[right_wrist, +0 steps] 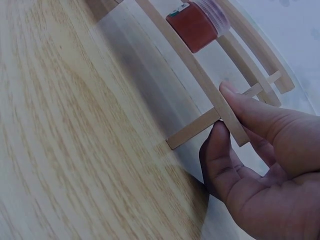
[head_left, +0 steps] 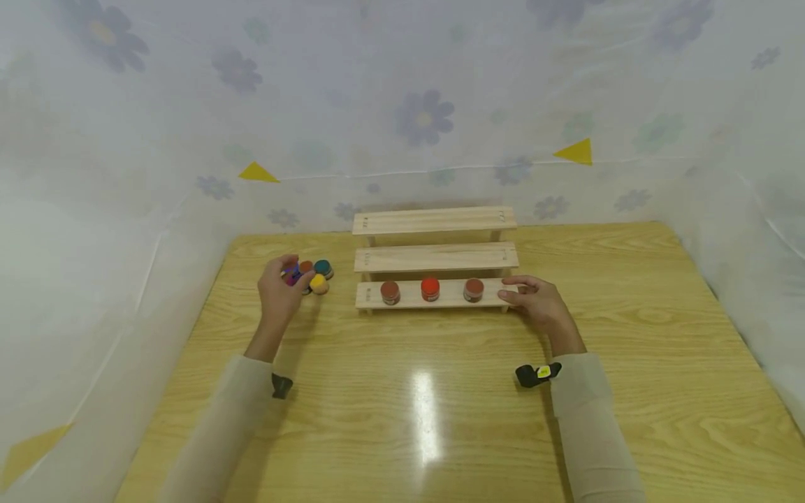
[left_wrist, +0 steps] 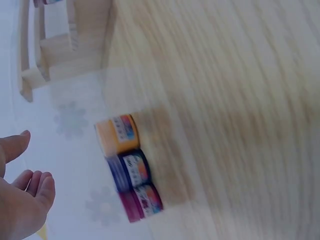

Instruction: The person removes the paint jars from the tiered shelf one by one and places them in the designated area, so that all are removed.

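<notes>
My left hand [head_left: 279, 292] hovers over a cluster of small paint jars at the left, thumb and fingers apart with nothing between them. In that cluster are a yellow jar [head_left: 319, 284], a dark green one [head_left: 323, 268] and a brownish red one [head_left: 306, 267]; purple and blue jars are partly hidden by the hand. The left wrist view shows a magenta jar [left_wrist: 141, 202] beside a dark blue one [left_wrist: 128, 170]. My right hand [head_left: 539, 302] pinches the right end of the bottom step of a three-step wooden rack [head_left: 411, 296], thumb and fingers on opposite faces.
On the bottom step stand a brownish red jar [head_left: 390, 293], a bright red jar [head_left: 430, 289] and another brownish red jar [head_left: 474, 290], spaced apart. The middle step [head_left: 434, 258] and top step [head_left: 434, 221] rise behind. A flowered curtain [head_left: 377, 105] borders the wood-grain table [head_left: 352, 405].
</notes>
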Motion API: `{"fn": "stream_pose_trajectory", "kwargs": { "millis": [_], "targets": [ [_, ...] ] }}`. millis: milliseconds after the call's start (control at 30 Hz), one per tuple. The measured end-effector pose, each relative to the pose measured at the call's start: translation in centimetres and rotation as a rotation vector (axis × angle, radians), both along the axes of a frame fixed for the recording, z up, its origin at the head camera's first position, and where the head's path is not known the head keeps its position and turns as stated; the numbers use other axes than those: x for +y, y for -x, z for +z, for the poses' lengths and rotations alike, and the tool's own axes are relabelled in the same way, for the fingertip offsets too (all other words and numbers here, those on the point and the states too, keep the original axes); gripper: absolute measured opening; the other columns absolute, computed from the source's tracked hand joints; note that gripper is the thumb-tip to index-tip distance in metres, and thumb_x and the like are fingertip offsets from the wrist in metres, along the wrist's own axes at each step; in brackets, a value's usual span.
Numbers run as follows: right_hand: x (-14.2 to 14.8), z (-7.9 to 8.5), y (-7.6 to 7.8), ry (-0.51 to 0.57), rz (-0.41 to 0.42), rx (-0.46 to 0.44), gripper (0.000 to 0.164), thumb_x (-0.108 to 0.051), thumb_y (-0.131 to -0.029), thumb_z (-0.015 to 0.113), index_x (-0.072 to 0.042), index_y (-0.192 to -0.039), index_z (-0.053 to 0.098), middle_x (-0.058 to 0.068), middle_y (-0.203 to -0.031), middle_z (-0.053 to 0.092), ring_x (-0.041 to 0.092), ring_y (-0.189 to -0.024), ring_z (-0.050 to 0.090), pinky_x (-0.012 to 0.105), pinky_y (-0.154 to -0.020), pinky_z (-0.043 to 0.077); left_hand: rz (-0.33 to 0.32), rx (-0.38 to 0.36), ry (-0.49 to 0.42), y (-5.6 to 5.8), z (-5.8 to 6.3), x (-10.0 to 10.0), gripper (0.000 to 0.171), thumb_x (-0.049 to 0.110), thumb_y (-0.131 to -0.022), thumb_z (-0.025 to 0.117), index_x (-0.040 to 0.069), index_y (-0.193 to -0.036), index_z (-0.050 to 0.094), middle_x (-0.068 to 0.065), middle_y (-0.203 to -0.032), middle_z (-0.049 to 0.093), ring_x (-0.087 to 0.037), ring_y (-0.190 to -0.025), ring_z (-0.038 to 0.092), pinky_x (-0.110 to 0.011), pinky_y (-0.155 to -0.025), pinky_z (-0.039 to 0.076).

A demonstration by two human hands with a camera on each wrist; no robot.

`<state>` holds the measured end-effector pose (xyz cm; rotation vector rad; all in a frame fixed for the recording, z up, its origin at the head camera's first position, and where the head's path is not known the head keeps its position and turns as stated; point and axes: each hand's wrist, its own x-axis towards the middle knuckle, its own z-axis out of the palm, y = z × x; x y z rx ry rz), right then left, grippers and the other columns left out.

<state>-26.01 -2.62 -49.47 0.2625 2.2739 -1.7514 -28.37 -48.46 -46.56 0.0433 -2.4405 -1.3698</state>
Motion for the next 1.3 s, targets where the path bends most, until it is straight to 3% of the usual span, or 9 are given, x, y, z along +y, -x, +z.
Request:
{"fn": "stream_pose_trajectory", "kwargs": {
  "millis": [233,433,567,800,1100,1300],
  "targets": [
    [0.0,0.3,-0.1,-0.023,-0.002,-0.001,0.058,-0.036,-0.082,0.073,-0.006,-0.129,0.056,-0.012,-0.073,0.056,0.009,-0.072,0.057,0.023,-0.068,0.054,-0.108,0.052,-0.085,-0.7,1.0,2.0,0.045,0.010,-0.083,0.072,-0.004,-0.121,0.054,-0.022,-0.119,0.055,-0.039,-0.115,0.056,-0.048,-0.100,0.050],
    [0.0,0.5,-0.1,-0.037,0.011,0.001,0.058,-0.036,-0.083,0.072,-0.007,-0.130,0.055,-0.011,-0.075,0.055,0.010,-0.073,0.054,0.023,-0.068,0.052,-0.191,0.022,-0.029,-1.2,1.6,3.5,0.048,0.015,-0.083,0.072,-0.003,-0.124,0.054,-0.019,-0.123,0.056,-0.036,-0.118,0.055,-0.044,-0.103,0.048],
    [-0.1,0.5,-0.1,-0.048,0.008,-0.006,0.056,-0.036,-0.083,0.072,-0.009,-0.130,0.056,-0.011,-0.076,0.055,0.011,-0.073,0.051,0.024,-0.067,0.050,-0.210,-0.011,0.015,-1.4,1.8,4.5,0.046,0.017,-0.084,0.073,0.000,-0.123,0.056,-0.018,-0.123,0.058,-0.035,-0.117,0.057,-0.044,-0.103,0.049],
    [-0.2,0.7,-0.2,-0.069,0.013,-0.004,0.059,-0.037,-0.083,0.072,-0.008,-0.132,0.055,-0.010,-0.081,0.055,0.011,-0.076,0.052,0.024,-0.069,0.050,-0.284,0.018,0.047,-1.5,1.3,6.0,0.041,0.012,-0.083,0.073,-0.003,-0.118,0.058,-0.020,-0.119,0.061,-0.032,-0.114,0.058,-0.040,-0.100,0.051],
    [-0.2,0.2,0.0,-0.077,0.003,-0.008,0.057,-0.040,-0.081,0.073,-0.011,-0.127,0.058,-0.009,-0.082,0.055,0.013,-0.076,0.050,0.024,-0.069,0.048,-0.351,-0.048,0.022,-1.9,0.5,8.0,0.037,0.010,-0.083,0.073,-0.003,-0.115,0.061,-0.017,-0.116,0.063,-0.030,-0.111,0.059,-0.040,-0.098,0.053],
    [-0.1,0.1,0.0,-0.073,-0.001,-0.016,0.058,-0.041,-0.080,0.074,-0.012,-0.127,0.058,-0.007,-0.085,0.055,0.013,-0.079,0.051,0.024,-0.070,0.048,-0.386,-0.143,0.016,-2.1,0.3,9.1,0.038,0.012,-0.083,0.073,-0.002,-0.116,0.060,-0.018,-0.116,0.062,-0.032,-0.112,0.058,-0.043,-0.099,0.052]
  ]
}}
